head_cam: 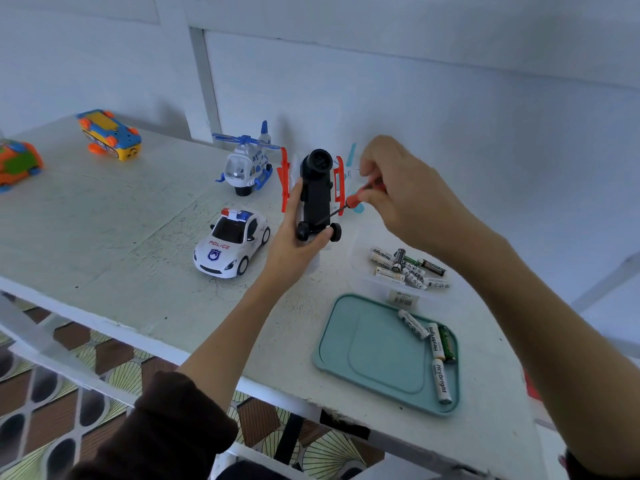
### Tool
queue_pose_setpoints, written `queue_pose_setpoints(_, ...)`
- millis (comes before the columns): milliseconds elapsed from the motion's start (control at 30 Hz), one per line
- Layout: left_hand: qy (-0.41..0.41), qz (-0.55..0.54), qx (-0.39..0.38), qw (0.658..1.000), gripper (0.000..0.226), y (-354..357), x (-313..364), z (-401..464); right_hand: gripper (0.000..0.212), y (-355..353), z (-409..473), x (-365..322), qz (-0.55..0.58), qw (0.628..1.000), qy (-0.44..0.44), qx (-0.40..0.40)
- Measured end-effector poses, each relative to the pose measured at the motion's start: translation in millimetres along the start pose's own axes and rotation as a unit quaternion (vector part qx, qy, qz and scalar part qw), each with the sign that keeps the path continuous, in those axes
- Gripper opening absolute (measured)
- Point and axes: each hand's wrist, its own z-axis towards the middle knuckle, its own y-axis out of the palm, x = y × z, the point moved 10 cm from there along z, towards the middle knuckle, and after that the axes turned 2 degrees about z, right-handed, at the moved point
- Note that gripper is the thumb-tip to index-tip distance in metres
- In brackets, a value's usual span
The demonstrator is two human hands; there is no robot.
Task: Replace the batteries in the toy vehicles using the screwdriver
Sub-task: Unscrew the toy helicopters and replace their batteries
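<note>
the left hand grips a white plastic toy helicopter with red-orange skids and a black underside, held belly-up above the worn white painted tabletop; the thumb lies along the near left side and the fingertips curl round by the small black wheels at the near end. the right hand pinches a small screwdriver with a red handle and thin dark shaft, fingers curled about the handle; the shaft slants down-left and its tip meets the black underside near the wheels. whether the tip sits in a screw head cannot be told.

just left of the held toy stands a white and blue plastic toy helicopter with blue rotor and blue skids, upright. nearer the table edge sits a white plastic police car with red and blue roof lights, on its wheels, close beside the left wrist. at the far left lies a yellow, blue and orange plastic toy vehicle, wheels up. an orange and green plastic toy is cut off by the left frame edge.

right of the left forearm, a clear plastic tub holds a loose heap of white and dark aa batteries. nearer, a teal rectangular plastic lid lies flat, with four batteries along its right side: three white, one green.
</note>
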Motion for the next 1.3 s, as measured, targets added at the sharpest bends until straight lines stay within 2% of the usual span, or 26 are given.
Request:
queue_pose_setpoints(33, 0.0, -0.001, -0.001, 1.0, 0.078, 1, 0, 0, 0.016, -1, 1, 1, -0.066, 0.998, 0.023, 0.005)
queue_pose_setpoints(100, 0.003, -0.001, -0.001, 1.0, 0.078, 2, 1, 0, 0.029, -1, 2, 1, -0.245, 0.968, 0.061, -0.008)
queue_pose_setpoints(133, 0.002, -0.001, -0.001, 1.0, 0.078, 2, 1, 0, 0.034, -1, 4, -1, -0.278, 0.959, 0.051, -0.011)
queue_pose_setpoints(167, 0.001, 0.0, -0.003, 1.0, 0.079, 2, 1, 0, 0.033, 0, 6, -7, -0.251, 0.968, 0.026, -0.014)
queue_pose_setpoints(233, 0.001, -0.002, -0.007, 1.0, 0.08, 2, 1, 0, 0.02, 1, 8, -25, -0.092, 0.994, -0.055, -0.033)
queue_pose_setpoints(300, 0.001, 0.004, -0.011, 1.0, 0.08, 3, 1, -1, 0.015, 6, 14, -25, -0.042, 0.993, -0.082, -0.07)
queue_pose_setpoints(367, 0.001, 0.006, -0.008, 1.0, 0.079, 3, 2, -2, 0.011, 5, 22, -12, -0.085, 0.993, -0.039, -0.066)
queue_pose_setpoints(433, 0.001, 0.001, -0.003, 1.0, 0.077, 1, 2, -2, 0.032, 2, 25, 6, -0.206, 0.974, 0.064, -0.072)
queue_pose_setpoints(467, 0.002, -0.001, -0.001, 1.0, 0.077, 0, 2, -2, 0.041, 0, 24, 11, -0.255, 0.959, 0.095, -0.078)
queue_pose_setpoints(500, 0.002, -0.002, 0.001, 1.0, 0.077, -1, 2, -2, 0.043, 0, 23, 11, -0.267, 0.957, 0.087, -0.072)
queue_pose_setpoints(533, 0.002, -0.003, 0.001, 1.0, 0.077, -1, 2, -2, 0.04, 2, 22, 6, -0.227, 0.97, 0.056, -0.064)
queue_pose_setpoints(600, 0.002, -0.004, -0.002, 1.0, 0.077, -2, 3, -1, 0.021, 4, 16, -14, -0.069, 0.995, -0.038, -0.053)
queue_pose_setpoints(667, 0.003, -0.002, -0.006, 1.0, 0.077, 0, 4, -2, 0.01, 6, 16, -25, -0.018, 0.994, -0.085, -0.064)
queue_pose_setpoints(700, 0.003, -0.003, -0.007, 1.0, 0.077, 1, 4, -2, 0.007, 6, 17, -25, -0.043, 0.994, -0.077, -0.056)
queue_pose_setpoints(800, 0.009, -0.001, -0.014, 1.0, 0.08, 6, 4, -4, 0.022, 5, 23, -13, -0.252, 0.966, 0.01, -0.049)
queue_pose_setpoints(833, 0.012, -0.004, -0.015, 1.0, 0.081, 6, 4, -4, 0.027, 5, 23, -10, -0.267, 0.962, 0.016, -0.056)
queue_pose_setpoints(867, 0.014, -0.009, -0.013, 1.0, 0.081, 5, 5, -4, 0.028, 6, 21, -12, -0.223, 0.973, 0.005, -0.063)
queue_pose_setpoints(900, 0.017, -0.012, -0.008, 1.0, 0.08, 4, 6, -4, 0.024, 7, 19, -19, -0.131, 0.989, -0.027, -0.07)
queue_pose_setpoints(967, 0.018, -0.01, -0.001, 1.0, 0.078, 1, 6, -4, 0.014, 9, 13, -36, -0.021, 0.991, -0.103, -0.088)
queue_pose_setpoints(1000, 0.013, -0.008, -0.001, 1.0, 0.078, 1, 6, -4, 0.012, 11, 12, -37, -0.026, 0.989, -0.116, -0.092)
queue_pose_setpoints(1067, 0.006, -0.004, -0.003, 1.0, 0.078, 2, 5, -4, 0.006, 7, 15, -25, -0.075, 0.992, -0.075, -0.066)
queue_pose_setpoints(1133, 0.005, -0.002, -0.003, 1.0, 0.078, 2, 4, -4, 0.03, 6, 17, -5, -0.174, 0.982, 0.013, -0.068)
queue_pose_setpoints(1200, 0.007, -0.003, -0.001, 1.0, 0.077, 0, 4, -4, 0.043, 3, 15, 13, -0.215, 0.971, 0.076, -0.076)
queue_pose_setpoints(1300, 0.007, -0.013, 0.011, 1.0, 0.076, -4, 4, -4, 0.029, 7, 9, 4, -0.107, 0.992, 0.006, -0.07)
